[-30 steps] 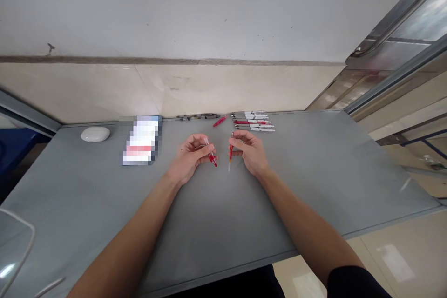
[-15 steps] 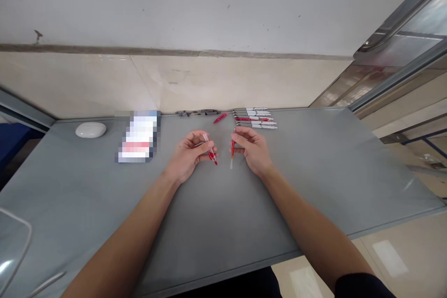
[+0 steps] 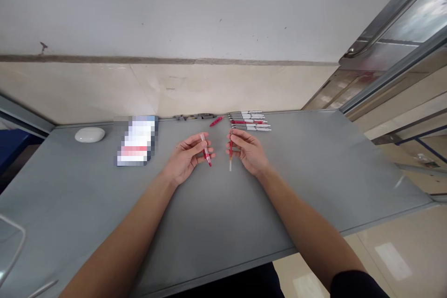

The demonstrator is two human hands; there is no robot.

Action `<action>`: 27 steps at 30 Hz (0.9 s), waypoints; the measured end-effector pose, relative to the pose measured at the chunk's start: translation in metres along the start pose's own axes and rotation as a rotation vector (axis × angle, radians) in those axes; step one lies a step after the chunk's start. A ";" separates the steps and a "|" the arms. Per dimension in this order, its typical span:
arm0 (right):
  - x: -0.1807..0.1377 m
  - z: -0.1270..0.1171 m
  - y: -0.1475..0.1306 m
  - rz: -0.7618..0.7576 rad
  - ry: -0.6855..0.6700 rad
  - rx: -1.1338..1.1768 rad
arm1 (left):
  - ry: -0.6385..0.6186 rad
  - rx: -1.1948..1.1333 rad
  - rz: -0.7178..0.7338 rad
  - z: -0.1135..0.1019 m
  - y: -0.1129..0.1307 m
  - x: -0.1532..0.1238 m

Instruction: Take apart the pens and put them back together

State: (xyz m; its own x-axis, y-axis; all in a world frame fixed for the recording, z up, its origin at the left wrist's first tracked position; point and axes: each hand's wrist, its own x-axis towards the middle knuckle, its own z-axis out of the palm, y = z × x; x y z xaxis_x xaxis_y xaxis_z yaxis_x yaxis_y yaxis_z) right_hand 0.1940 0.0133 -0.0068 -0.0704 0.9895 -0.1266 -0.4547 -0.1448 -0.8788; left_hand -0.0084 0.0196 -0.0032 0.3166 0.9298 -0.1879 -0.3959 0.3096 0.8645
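Between thumb and fingers, my left hand (image 3: 185, 158) grips a clear-and-red pen barrel (image 3: 206, 152), its red end pointing down toward me. A red pen refill (image 3: 230, 152) with a pale, see-through lower end is pinched upright in my right hand (image 3: 250, 152). The two parts are apart, a short gap between them above the grey table (image 3: 216, 223). Just beyond my hands lies a red pen piece (image 3: 217, 121). Behind my right hand is a row of several white and grey pens (image 3: 249, 115), with a red one (image 3: 247, 122) among them.
Dark, thin pens or refills (image 3: 193, 116) lie along the wall at the table's back edge. To the left are a blurred-out phone-like object (image 3: 137, 141) and a white rounded case (image 3: 90, 135). A pale cable (image 3: 21, 242) crosses the near left corner.
The view has shifted slightly, so things sit a little further left and lower. Both hands keep hold of the same parts; the barrel looks a little more upright.
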 end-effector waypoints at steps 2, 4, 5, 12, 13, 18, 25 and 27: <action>0.000 0.000 0.000 0.001 -0.010 0.004 | -0.006 0.005 0.006 0.001 -0.001 0.000; -0.001 0.000 -0.001 0.009 -0.026 -0.001 | -0.015 0.013 0.013 0.002 -0.001 0.000; -0.001 0.000 -0.002 0.012 -0.034 -0.007 | -0.019 0.018 0.013 0.003 -0.001 0.000; -0.002 -0.002 -0.002 -0.026 -0.037 -0.043 | -0.014 0.036 0.019 0.002 0.000 0.000; -0.002 -0.002 -0.002 -0.036 -0.025 -0.048 | -0.013 0.035 0.023 0.002 -0.001 0.000; -0.004 0.000 -0.001 -0.056 0.007 -0.081 | -0.004 0.032 0.039 0.003 -0.001 0.001; -0.006 0.004 0.002 -0.038 -0.033 -0.116 | -0.029 0.059 0.041 0.005 -0.003 0.000; -0.005 0.004 0.002 -0.046 -0.034 -0.128 | -0.037 0.070 0.048 0.005 -0.004 0.000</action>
State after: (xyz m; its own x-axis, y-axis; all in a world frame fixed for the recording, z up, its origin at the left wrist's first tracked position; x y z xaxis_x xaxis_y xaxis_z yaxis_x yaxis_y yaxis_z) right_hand 0.1899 0.0076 -0.0061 -0.0834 0.9940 -0.0711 -0.3413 -0.0955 -0.9351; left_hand -0.0029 0.0175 -0.0042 0.3306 0.9348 -0.1299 -0.3504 0.2494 0.9028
